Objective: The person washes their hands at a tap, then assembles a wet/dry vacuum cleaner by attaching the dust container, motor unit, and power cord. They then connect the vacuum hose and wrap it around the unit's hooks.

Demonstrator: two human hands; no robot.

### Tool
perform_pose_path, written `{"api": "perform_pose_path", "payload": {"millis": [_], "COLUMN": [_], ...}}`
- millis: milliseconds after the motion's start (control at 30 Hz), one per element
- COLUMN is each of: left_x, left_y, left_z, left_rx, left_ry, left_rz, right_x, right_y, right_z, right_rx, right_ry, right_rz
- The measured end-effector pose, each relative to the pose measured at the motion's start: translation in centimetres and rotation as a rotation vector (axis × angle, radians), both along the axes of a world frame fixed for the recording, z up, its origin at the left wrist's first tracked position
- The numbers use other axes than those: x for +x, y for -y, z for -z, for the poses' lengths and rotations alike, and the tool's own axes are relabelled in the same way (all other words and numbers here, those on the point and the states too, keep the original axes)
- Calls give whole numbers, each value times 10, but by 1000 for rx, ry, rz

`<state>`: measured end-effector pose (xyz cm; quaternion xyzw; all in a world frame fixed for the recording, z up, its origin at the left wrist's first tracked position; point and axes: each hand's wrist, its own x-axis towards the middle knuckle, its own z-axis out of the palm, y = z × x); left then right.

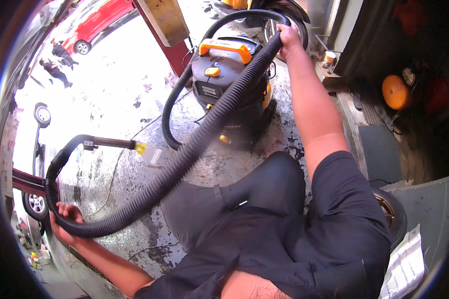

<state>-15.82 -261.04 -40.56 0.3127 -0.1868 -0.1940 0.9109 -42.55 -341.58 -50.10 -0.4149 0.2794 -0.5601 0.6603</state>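
Observation:
A long black ribbed vacuum hose point(204, 129) arcs across the view between my hands. My right hand point(289, 41), arm stretched far forward, is closed around its upper part beside the vacuum cleaner. At the lower left my left hand point(69, 222) is curled around the hose where it bends upward. Past that bend the hose runs into a dark wand point(112, 142) with a clear, yellow-collared nozzle point(148, 153), held above the floor. The black drum-shaped vacuum cleaner point(237, 102) with an orange handle point(225, 48) stands upright ahead of me, partly hidden by the hose.
The concrete floor point(134, 199) is worn and patchy, with a thin cord point(115, 172) across it. A red car point(97, 25) and two people point(56, 71) are outside, far left. A wheel point(391, 219) lies at my right, near an orange round object point(395, 92).

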Motion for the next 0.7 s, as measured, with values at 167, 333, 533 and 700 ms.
{"api": "perform_pose_path", "payload": {"millis": [167, 333, 533, 700], "left_x": [32, 34, 9, -8], "left_y": [36, 72, 9, 6], "left_z": [45, 117, 126, 102], "left_rx": [29, 103, 374, 695], "left_ry": [-106, -239, -210, 75], "left_rz": [-134, -412, -411, -302], "right_x": [25, -13, 19, 1], "right_y": [78, 149, 42, -43], "right_z": [83, 189, 159, 46], "right_rx": [67, 72, -197, -761], "right_ry": [-688, -500, -1292, -1101], "right_rz": [254, 82, 10, 418]}}
